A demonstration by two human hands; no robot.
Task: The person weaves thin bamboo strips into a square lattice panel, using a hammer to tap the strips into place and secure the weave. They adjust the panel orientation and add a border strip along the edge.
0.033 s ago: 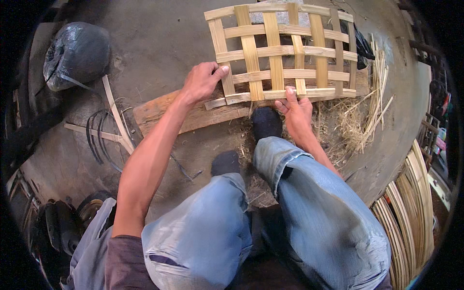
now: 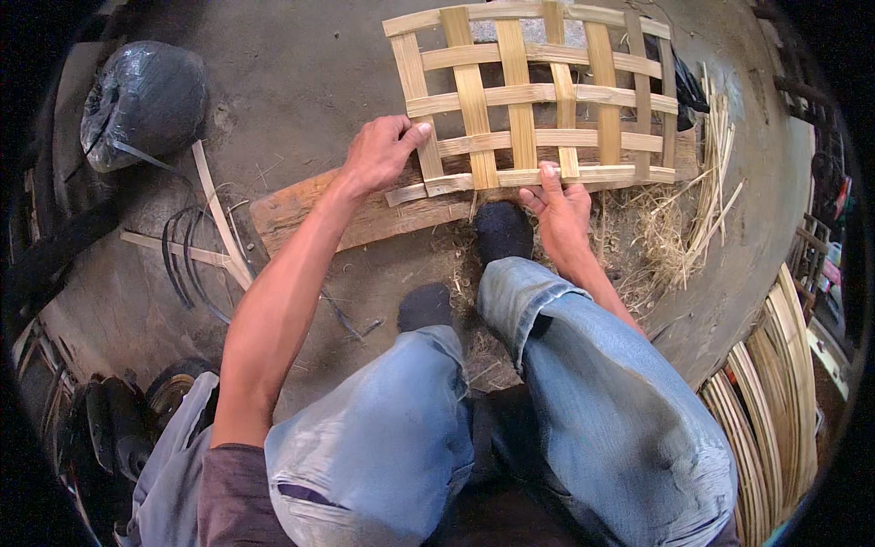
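A panel of pale, flat bamboo strips (image 2: 518,98), woven in an open grid, is held up at the far side in front of me. My left hand (image 2: 381,157) grips its left edge, thumb on the outer upright strip and fingers curled behind. My right hand (image 2: 563,221) pinches the bottom strip near its middle, thumb on top; its fingers are partly hidden under the weave. One bottom strip's end (image 2: 407,194) sticks out past the left edge. Behind and below the panel lies a rough wooden board (image 2: 305,214) on the floor. My dark-socked right foot (image 2: 503,232) is at the board's near edge.
A black plastic-wrapped bundle (image 2: 159,96) stands at the far left, near loose strips (image 2: 219,205) and dark coiled bands (image 2: 182,260). Shavings (image 2: 663,242) and thin sticks (image 2: 715,173) lie right of the board. Long curved strips (image 2: 775,401) are stacked at right.
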